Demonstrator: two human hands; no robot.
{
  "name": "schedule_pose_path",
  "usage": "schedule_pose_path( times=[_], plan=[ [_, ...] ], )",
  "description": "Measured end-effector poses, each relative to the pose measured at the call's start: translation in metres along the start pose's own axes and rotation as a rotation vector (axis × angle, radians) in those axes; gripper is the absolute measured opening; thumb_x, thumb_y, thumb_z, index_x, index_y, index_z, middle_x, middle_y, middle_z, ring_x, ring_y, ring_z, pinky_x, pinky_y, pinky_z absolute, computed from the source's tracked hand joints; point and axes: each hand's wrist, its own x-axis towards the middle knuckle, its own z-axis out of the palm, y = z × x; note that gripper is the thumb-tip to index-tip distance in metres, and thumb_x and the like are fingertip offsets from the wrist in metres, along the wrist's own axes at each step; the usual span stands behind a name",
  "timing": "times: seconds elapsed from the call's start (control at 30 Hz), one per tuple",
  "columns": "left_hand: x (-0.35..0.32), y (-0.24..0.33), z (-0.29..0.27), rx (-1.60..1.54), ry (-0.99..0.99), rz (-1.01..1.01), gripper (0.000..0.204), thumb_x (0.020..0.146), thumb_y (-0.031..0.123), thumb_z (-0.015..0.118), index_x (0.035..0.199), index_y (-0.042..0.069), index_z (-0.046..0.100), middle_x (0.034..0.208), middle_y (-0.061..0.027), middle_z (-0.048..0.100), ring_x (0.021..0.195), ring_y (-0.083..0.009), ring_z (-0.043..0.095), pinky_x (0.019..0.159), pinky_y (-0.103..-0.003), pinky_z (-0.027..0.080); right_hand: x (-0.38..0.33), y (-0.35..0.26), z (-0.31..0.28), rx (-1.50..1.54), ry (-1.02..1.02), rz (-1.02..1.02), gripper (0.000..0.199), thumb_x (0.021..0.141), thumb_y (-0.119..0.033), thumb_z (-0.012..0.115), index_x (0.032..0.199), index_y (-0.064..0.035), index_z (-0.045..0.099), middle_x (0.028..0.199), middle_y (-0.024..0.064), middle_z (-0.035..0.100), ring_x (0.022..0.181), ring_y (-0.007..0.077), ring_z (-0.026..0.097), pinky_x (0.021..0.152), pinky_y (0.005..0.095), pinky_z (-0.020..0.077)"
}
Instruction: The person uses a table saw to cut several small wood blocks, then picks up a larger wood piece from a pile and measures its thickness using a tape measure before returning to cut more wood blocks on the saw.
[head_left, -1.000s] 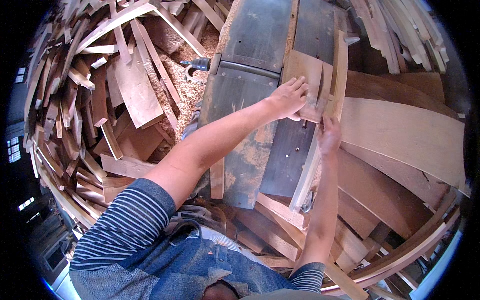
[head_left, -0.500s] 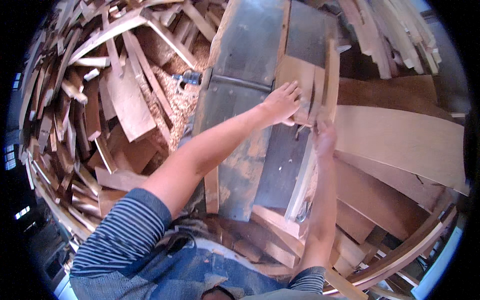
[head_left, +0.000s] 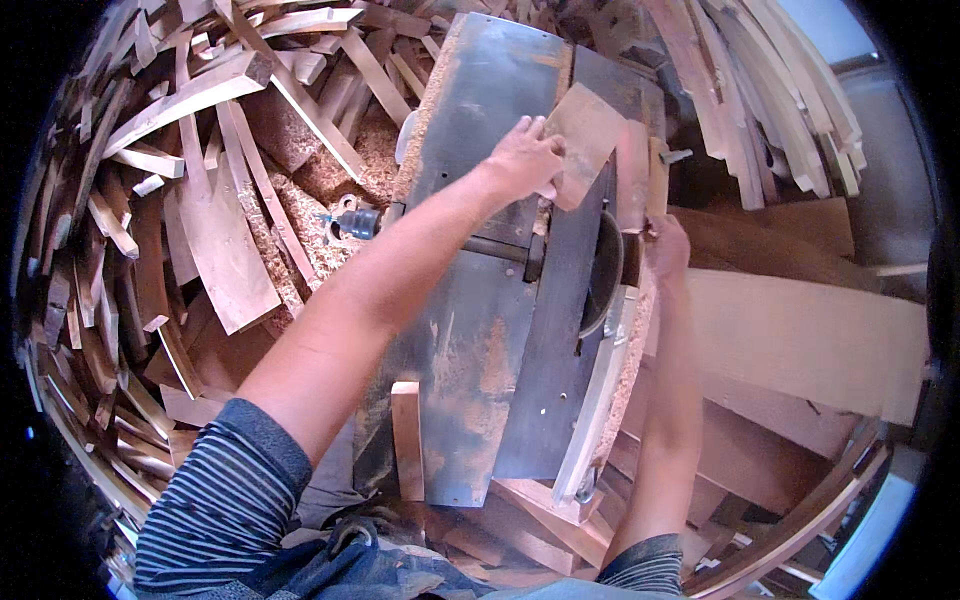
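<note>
Gripping a flat wooden board by its left edge, the left hand has bent, half-closed fingers. The board is just beyond the round saw blade. Right of the blade, the right hand is curled nearly closed at a narrow wooden strip's near end; I cannot tell whether it grips. Left of the blade, well apart, sits a dark cylindrical fitting, too small to tell any lettering.

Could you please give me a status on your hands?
Left hand touching flat board; right hand at near end of narrow strip. Board and strip angled to each other. Dark round blade exposed close to right hand.
</note>
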Motion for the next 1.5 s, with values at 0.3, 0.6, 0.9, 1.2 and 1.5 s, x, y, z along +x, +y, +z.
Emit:
schedule_pose_path(
  times=[0.3,0.6,0.9,1.2,1.5],
  plan=[
    [0.013,0.003,-0.015,-0.237,-0.07,-0.282,0.08,0.078,0.063,0.071,0.119,-0.006,0.072,0.153,-0.0239,0.049,0.139,-0.0516,0.045,0.114,-0.053,0.041,0.09,-0.012,-0.005,-0.295,-0.083,0.089,0.049,0.089,-0.045,0.074,0.117,-0.004,0.071,0.101,0.0231,0.074,0.1,0.0406,0.072,0.088,0.0481,0.0553],
    [0.027,0.024,0.003,-0.232,0.01,-0.445,0.086,0.075,0.057,0.078,0.133,-0.005,0.063,0.153,-0.0212,0.046,0.144,-0.0511,0.037,0.113,-0.054,0.041,0.035,-0.035,-0.124,0.121,-0.106,0.568,0.047,0.09,-0.042,0.077,0.111,0.0003,0.075,0.087,0.004,0.068,0.073,0.0144,0.06,0.065,0.0313,0.0474],
    [-0.059,-0.005,-0.072,-1.311,0.083,-0.403,0.063,0.083,0.045,0.078,0.122,-0.002,0.066,0.114,-0.0146,0.07,0.103,-0.0263,0.071,0.086,-0.04,0.056,-0.317,-0.155,-0.181,0.514,0.066,0.735,0.026,0.091,-0.01,0.075,0.115,-0.0003,0.073,0.092,0.0003,0.069,0.081,0.0072,0.061,0.071,0.0261,0.0517],
    [-0.253,0.146,-0.098,-1.777,0.103,-0.388,0.065,0.091,0.033,0.073,0.137,-0.006,0.052,0.119,-0.0128,0.064,0.103,-0.0214,0.07,0.085,-0.036,0.062,-0.475,-0.272,0.03,0.3,0.061,0.349,0.041,0.092,-0.024,0.078,0.117,0.0078,0.069,0.097,0.0167,0.073,0.085,0.0229,0.072,0.072,0.0392,0.0567],
    [-0.332,0.314,-0.05,-1.501,0.064,-0.55,0.07,0.082,0.035,0.086,0.132,-0.003,0.057,0.125,-0.0167,0.064,0.108,-0.025,0.067,0.089,-0.039,0.055,-0.523,-0.263,0.012,0.851,0.21,0.611,0.048,0.093,-0.027,0.076,0.13,0.0028,0.067,0.098,0.0144,0.072,0.091,0.0211,0.068,0.084,0.0366,0.0533]
  ],
)
